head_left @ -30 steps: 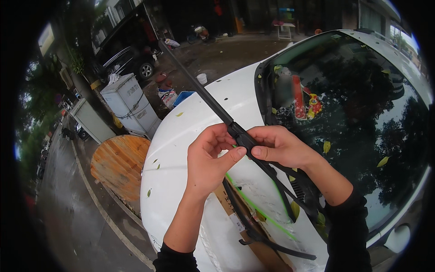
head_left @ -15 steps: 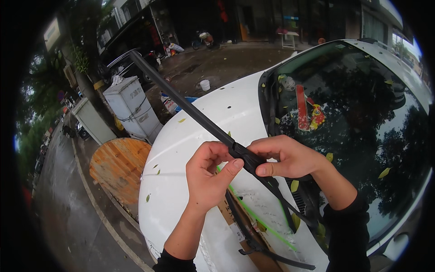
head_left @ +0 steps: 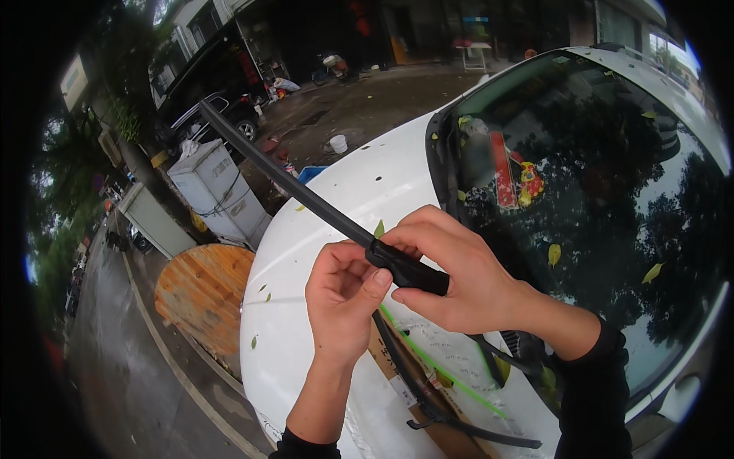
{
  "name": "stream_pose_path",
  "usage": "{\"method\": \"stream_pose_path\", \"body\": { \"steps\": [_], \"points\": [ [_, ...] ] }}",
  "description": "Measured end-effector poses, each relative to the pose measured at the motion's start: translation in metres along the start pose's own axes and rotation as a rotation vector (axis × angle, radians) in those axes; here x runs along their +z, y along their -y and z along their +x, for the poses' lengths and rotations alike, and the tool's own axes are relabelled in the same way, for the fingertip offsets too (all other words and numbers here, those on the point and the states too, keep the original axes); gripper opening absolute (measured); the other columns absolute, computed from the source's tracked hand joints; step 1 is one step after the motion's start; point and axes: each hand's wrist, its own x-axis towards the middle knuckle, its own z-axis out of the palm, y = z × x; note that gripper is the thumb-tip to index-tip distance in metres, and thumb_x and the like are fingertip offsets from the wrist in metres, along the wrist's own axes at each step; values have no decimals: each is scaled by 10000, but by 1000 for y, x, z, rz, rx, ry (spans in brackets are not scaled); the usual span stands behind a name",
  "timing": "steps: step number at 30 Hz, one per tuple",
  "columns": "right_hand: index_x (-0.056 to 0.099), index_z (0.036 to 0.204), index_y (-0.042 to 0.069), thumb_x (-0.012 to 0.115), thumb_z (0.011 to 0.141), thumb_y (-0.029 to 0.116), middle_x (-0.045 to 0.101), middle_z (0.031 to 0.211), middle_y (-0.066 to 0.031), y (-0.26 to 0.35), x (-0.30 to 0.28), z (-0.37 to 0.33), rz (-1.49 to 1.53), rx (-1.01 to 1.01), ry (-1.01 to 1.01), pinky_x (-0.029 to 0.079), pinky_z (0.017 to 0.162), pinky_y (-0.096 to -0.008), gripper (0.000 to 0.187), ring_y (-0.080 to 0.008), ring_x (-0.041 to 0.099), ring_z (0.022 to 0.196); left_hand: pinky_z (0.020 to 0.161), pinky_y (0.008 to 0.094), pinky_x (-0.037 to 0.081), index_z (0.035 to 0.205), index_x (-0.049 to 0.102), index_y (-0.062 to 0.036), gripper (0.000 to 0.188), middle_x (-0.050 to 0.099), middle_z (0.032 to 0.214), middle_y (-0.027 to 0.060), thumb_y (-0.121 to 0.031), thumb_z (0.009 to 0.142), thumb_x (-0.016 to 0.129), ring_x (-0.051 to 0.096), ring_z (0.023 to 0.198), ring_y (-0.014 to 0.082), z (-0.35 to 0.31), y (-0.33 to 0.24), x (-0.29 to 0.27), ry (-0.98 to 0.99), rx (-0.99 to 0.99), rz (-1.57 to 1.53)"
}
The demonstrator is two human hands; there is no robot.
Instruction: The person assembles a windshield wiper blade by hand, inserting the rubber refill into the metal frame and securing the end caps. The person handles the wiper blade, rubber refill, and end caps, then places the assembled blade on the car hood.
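A long black wiper blade (head_left: 284, 177) slants over the white hood, its far end up to the left. My left hand (head_left: 340, 298) is closed on the blade beside its middle connector, thumb and fingers pinching it from the left. From the other side my right hand (head_left: 470, 271) grips the black connector (head_left: 413, 271), fingers above and thumb below. Part of a wiper arm (head_left: 497, 353) shows below my right hand; its join with the connector is hidden. Another thin black wiper blade (head_left: 401, 367) lies on a long cardboard package (head_left: 451, 441) on the hood, near a bright green strip (head_left: 459, 382).
The white car's hood (head_left: 359, 191) and windshield (head_left: 581, 214) carry scattered leaves. Behind the glass are red and yellow items (head_left: 506, 172). To the left stand a round wooden spool top (head_left: 202, 294) and a white strapped cabinet (head_left: 222, 191). A dark car (head_left: 222, 115) is parked farther back.
My right hand has moved up and left along the connector, covering more of it. My left hand has shifted slightly lower beside it. The blade's far end sits lower and more left in view.
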Motion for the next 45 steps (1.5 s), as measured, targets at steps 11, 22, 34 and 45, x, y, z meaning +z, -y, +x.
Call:
{"method": "stream_pose_path", "body": {
  "steps": [11, 22, 34, 45],
  "points": [
    [517, 1024, -34, 645, 712, -36, 487, 963, -160, -2, 5, 2, -29, -110, -34, 411, 750, -393, 337, -328, 480, 880, 749, 234, 479, 1012, 524, 7, 263, 641, 944, 93, 47, 812, 690, 591, 815, 113, -3, 0, 4, -71, 59, -1],
    [551, 1126, -44, 706, 694, 40, 517, 1097, -160, 1, -7, -24, -93, -80, -31, 438, 841, -369, 467, -317, 512, 989, 819, 246, 477, 1056, 528, 27, 244, 644, 986, 105, 64, 841, 638, 607, 881, 132, -3, 2, 6, -40, 39, -94],
    [590, 1046, -32, 692, 693, 25, 545, 985, -140, -16, -15, -47, 16, -26, -100, 463, 768, -350, 372, -292, 542, 912, 892, 332, 479, 1048, 533, -20, 145, 632, 1039, 108, -52, 918, 591, 610, 957, 188, 0, 7, 2, -44, 17, -65],
    [562, 1108, -46, 643, 783, 49, 583, 974, -170, -32, -24, -63, 161, 121, 9, 484, 776, -374, 348, -321, 594, 884, 881, 337, 491, 1026, 518, -20, 130, 602, 1062, 124, -90, 935, 579, 597, 964, 196, 4, 11, 3, -16, 45, -18]
  ]
}}
